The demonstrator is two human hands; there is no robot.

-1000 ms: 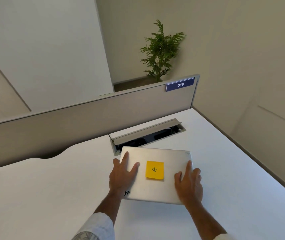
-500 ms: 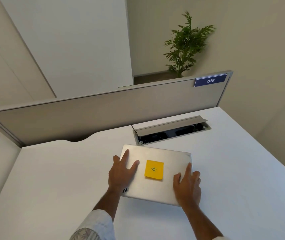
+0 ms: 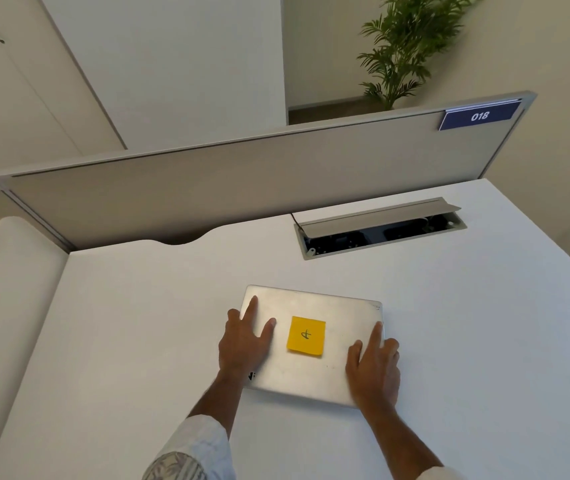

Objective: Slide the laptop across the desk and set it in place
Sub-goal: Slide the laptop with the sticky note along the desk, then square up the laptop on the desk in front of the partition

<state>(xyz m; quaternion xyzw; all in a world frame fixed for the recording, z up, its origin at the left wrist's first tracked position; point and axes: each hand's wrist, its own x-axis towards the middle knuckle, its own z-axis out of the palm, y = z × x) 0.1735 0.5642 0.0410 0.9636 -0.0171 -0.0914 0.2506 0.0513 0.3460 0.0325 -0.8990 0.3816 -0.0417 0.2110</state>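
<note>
Closed silver laptop [image 3: 314,344] lies flat on the white bench [image 3: 131,341], roughly mid-bench, slightly skewed w/ its right end further from the person than square. Yellow sticky note [image 3: 306,336] sits on the lid near centre, w/ a dark handwritten mark on it, not legible enough to read for sure.

Left hand [image 3: 243,341] rests palm-down on the lid's left part, fingers spread & flat, outer fingers hanging over the left edge; not curled round anything, just pressing on top. Right hand [image 3: 373,367] is likewise flat & spread on the lid's near-right corner, outer fingers reaching past the right edge. Both hands are splayed flat, touching the laptop from above; whether any fingertip hooks the side edges can't be told. Pale sleeve [image 3: 193,448] w/ a patterned cuff shows on the left forearm.

Beyond the laptop, well apart to the far right, a cable hatch [image 3: 380,230] is set in the bench w/ its grey flap tilted up; dark sockets/cables inside, detail unclear. Grey divider panel [image 3: 242,188] runs along the far edge of the bench, w/ a blue label [image 3: 479,116] reading 018 at its top right corner. Green potted plant [image 3: 404,46] stands behind the panel. A rounded white surface [image 3: 6,289] adjoins the bench on the left.
</note>
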